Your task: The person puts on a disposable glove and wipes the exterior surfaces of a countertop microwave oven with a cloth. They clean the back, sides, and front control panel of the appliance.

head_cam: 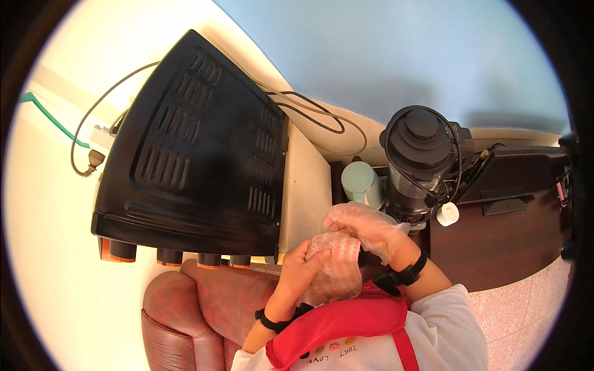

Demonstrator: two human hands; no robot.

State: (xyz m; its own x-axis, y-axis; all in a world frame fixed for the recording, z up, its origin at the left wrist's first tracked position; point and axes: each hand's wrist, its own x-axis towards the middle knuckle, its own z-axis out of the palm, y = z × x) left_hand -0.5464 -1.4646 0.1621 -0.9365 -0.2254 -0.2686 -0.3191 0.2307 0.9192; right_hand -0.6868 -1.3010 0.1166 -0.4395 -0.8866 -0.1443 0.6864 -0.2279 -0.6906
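Note:
My left hand (301,269) grips the left edge of a pink and white striped cloth (336,262), with the thumb lying on top of it. A clear plastic glove covers my right hand (364,225), whose fingers are closed on the cloth's upper edge. Both hands are close together in front of my red apron (343,320), and the cloth hangs between them. The fingertips of my right hand are partly hidden by the cloth. Black straps are around both wrists.
A black toaster oven (199,139) stands at the left on a pale surface. Behind my right hand are a light green kettle (361,181) and a black blender (420,148). At the right, a dark wooden table (501,246) bears a black screen. A brown leather sofa (185,310) is at lower left.

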